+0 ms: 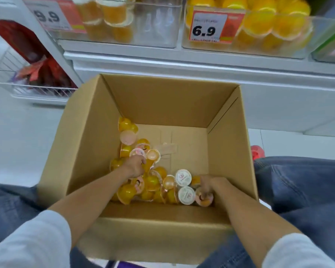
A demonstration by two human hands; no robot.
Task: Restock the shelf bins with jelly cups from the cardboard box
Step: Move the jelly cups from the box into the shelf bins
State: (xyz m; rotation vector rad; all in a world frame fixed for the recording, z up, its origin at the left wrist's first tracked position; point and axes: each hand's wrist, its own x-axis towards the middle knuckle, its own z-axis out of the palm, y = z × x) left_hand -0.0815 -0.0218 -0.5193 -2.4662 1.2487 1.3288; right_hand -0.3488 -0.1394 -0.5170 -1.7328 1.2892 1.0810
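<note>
Left hand [134, 166] fingertips buried among jelly cups [153, 181] — shelf bins [159, 38] cropped at top

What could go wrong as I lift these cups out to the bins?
1. The 6.9 bin already looks heaped with yellow cups; more could roll over its rim.
2. The right hand grips a pink-lidded cup while the left hand digs in the loose jelly cups; a hurried lift over the deep cardboard box wall may knock one loose.

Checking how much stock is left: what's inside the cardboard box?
Jelly cups, mostly yellow, two white-lidded, piled along the left and near sides of the cardboard box. The left hand and right hand reach in; anything beneath them or the pile is hidden.
</note>
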